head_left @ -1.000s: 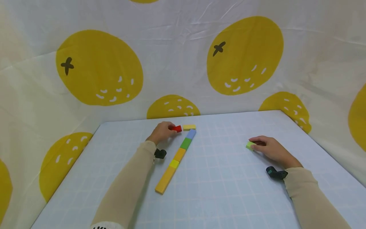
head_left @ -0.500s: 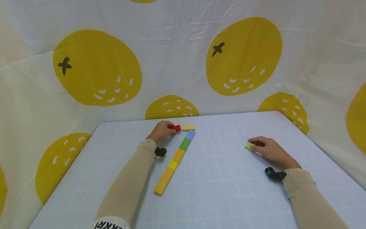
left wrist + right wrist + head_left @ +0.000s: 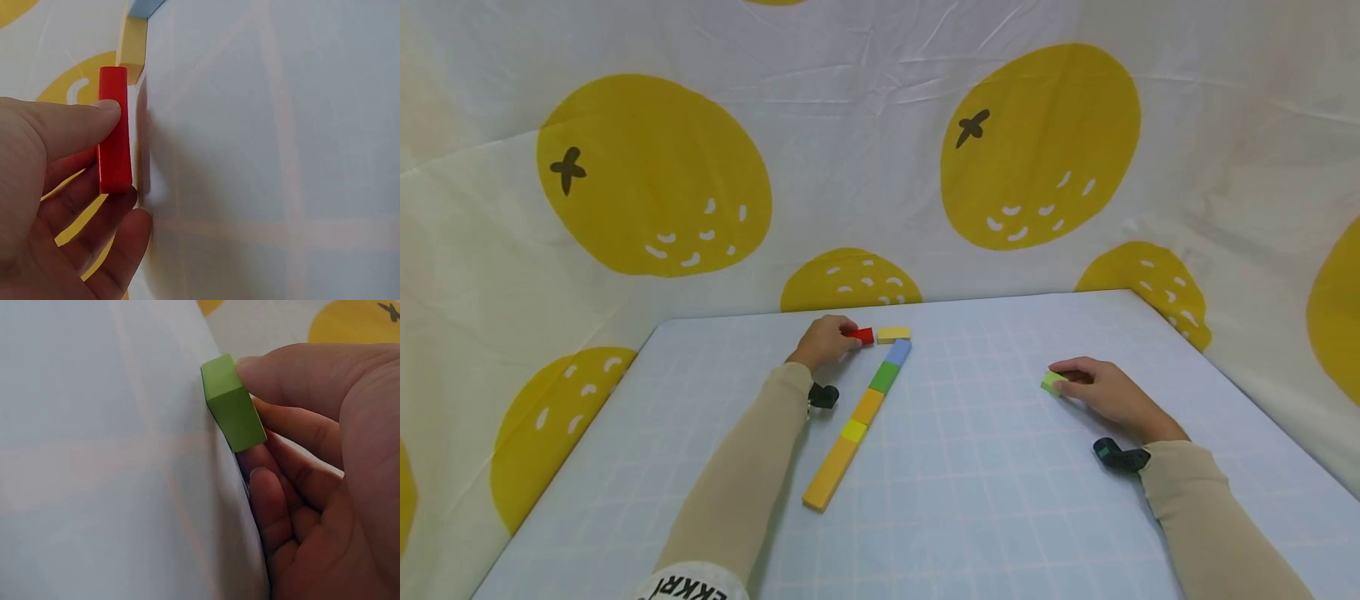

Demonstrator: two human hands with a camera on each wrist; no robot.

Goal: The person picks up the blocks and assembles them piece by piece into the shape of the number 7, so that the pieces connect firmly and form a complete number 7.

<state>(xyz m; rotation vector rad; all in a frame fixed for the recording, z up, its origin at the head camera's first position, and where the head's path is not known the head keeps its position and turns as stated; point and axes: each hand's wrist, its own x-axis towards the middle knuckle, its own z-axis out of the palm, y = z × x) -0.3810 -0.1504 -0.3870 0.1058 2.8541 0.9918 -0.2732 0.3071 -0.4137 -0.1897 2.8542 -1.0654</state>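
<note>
My left hand (image 3: 826, 342) pinches a red block (image 3: 114, 134) between thumb and fingers, close to the table surface. Just right of it lies a pale yellow block (image 3: 893, 335), a small gap away. On the right side, my right hand (image 3: 1108, 392) pinches a light green block (image 3: 233, 403) by its edge, near the tabletop. A slanting row of blocks runs between the hands: a blue block (image 3: 898, 352) at the far end, then a green block (image 3: 884, 377), an orange block (image 3: 868, 407), a small bright yellow block (image 3: 853, 431) and a long orange block (image 3: 830, 475).
A pale blue checked cloth covers the table (image 3: 955, 500). Behind and beside it hangs a white curtain (image 3: 865, 167) printed with big yellow fruit shapes. A black wrist camera (image 3: 1122, 456) sits on the right wrist.
Both hands stay nearly in place, still holding the red and light green blocks. The view has shifted slightly; the row of blocks looks the same.
</note>
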